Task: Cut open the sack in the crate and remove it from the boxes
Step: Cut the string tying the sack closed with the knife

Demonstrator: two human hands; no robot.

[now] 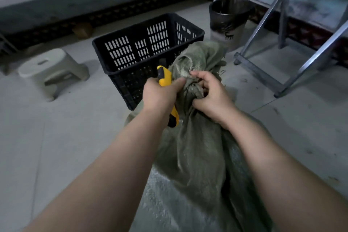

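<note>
The left hand (160,94) is curling its fingers round a yellow knife (164,77). The right hand (211,96) is pinching the gathered neck of the green sack (197,147), which is standing on the floor (66,137) just beside the black crate (120,51)'s near right edge. Open floor is lying to the left, toward a stool (52,68), while a metal frame (259,75) is standing near on the right.

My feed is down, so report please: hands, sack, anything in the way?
Left hand grips yellow knife. Right hand grips bunched neck of sack, no cut seen. Sack on floor before black crate, nothing blocking.
</note>
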